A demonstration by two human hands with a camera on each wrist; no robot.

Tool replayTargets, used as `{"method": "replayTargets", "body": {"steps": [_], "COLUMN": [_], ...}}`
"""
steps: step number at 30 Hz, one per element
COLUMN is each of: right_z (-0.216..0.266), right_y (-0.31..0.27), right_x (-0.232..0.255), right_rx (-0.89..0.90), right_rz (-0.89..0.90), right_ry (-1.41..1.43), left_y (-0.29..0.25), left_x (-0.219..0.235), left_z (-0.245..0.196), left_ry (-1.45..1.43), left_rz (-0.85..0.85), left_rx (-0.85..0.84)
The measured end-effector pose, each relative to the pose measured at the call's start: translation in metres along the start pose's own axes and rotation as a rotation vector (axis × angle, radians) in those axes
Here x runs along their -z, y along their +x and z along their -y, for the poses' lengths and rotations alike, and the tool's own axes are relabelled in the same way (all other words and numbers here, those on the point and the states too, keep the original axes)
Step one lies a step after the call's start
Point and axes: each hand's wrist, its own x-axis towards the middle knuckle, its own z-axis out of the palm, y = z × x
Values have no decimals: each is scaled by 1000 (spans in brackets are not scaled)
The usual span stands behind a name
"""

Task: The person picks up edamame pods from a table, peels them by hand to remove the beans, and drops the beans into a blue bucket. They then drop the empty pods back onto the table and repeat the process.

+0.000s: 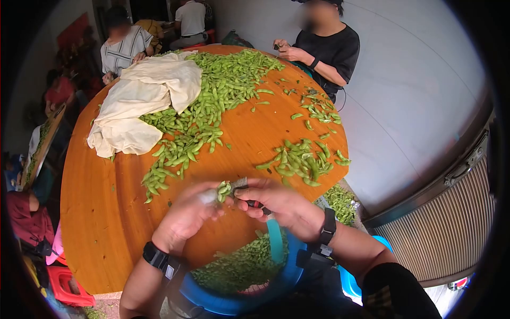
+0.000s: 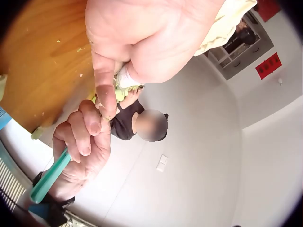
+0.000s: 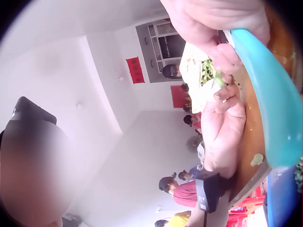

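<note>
Over the table's near edge, the left hand (image 1: 186, 212) (image 2: 142, 38) (image 3: 222, 127) pinches a green pod (image 1: 223, 190) (image 3: 219, 79); a white wrapping (image 2: 125, 78) covers its thumb. Close beside it, the right hand (image 1: 281, 204) (image 2: 80, 151) (image 3: 222, 23) grips a tool with a teal handle (image 1: 275, 242) (image 2: 49, 177) (image 3: 270, 99), which points down toward the person. The fingertips of both hands meet near the pod. The tool's working end is mostly hidden by the fingers. Below the hands stands a blue tub (image 1: 295, 276) holding many green pieces (image 1: 234, 266).
On the round wooden table (image 1: 106, 223) lie a large pod heap (image 1: 228, 80), a pale cloth (image 1: 141, 95) and a smaller pod pile (image 1: 303, 162) at right. Across the table sit a person in black (image 1: 332, 50) and one in a striped top (image 1: 125, 53). A red stool (image 1: 66, 287) stands lower left.
</note>
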Motion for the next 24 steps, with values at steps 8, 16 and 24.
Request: {"method": "replayTargets", "body": {"steps": [8,16,24], "right_z": [-7,-4,10], "right_y": [-7,-20,-24], "right_x": [-24,-25,9], "right_rx": [318,342,668], "right_rz": [-239,-306,-238], "right_ry": [-511,-401,-1682], "left_y": [-3,-7,-55], "left_x": [-14,-11,-43], "left_z": [12,10,-7], "left_ry": [535,633,1269], "left_rz": [-112,-96,-85], "left_rx": [-234,-206,-341]}}
